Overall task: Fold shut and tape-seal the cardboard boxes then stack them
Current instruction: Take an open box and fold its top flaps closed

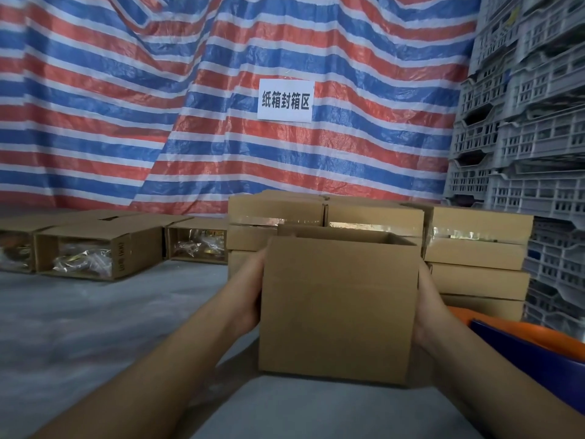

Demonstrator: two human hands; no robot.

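I hold a plain cardboard box (338,308) in front of me, above the grey floor. My left hand (253,293) lies flat against its left side and my right hand (425,305) against its right side. The fingertips are hidden behind the box. The box's top looks open, with a flap standing at the back. Behind it stands a stack of taped cardboard boxes (474,236), several layers high. On the floor to the left lie open boxes (95,248) showing plastic-wrapped goods.
A striped red, white and blue tarp (158,106) with a white paper sign (286,100) hangs behind. Grey plastic crates (531,137) are piled at the right. An orange and blue object (519,340) lies at the lower right. Grey sheeting (95,327) covers the floor.
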